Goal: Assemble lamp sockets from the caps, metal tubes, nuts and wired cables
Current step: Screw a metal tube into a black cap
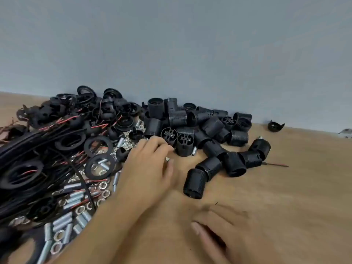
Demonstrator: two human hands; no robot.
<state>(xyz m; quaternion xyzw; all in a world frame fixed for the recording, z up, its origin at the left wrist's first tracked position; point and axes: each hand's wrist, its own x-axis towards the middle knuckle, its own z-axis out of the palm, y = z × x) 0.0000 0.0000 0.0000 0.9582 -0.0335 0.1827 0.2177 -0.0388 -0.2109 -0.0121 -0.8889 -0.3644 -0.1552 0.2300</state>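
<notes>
Wooden table (pixel 285 187) bears black sockets (pixel 200 126), cables (pixel 22 149), metal tubes (pixel 62 220), nuts (pixel 59 235).

We have a single view, from a wide-angle camera worn on the head, looking forward and down across a wooden table (pixel 285 187) toward a grey wall (pixel 171 44) that fills the upper half of the frame. The horizon tilts, with the table edge lower at right. We sit close: the left hand (pixel 146 168) reaches in mid-frame, and the right hand (pixel 228 231) shows blurred at the lower right. Straight lines bow slightly near the edges.
</notes>
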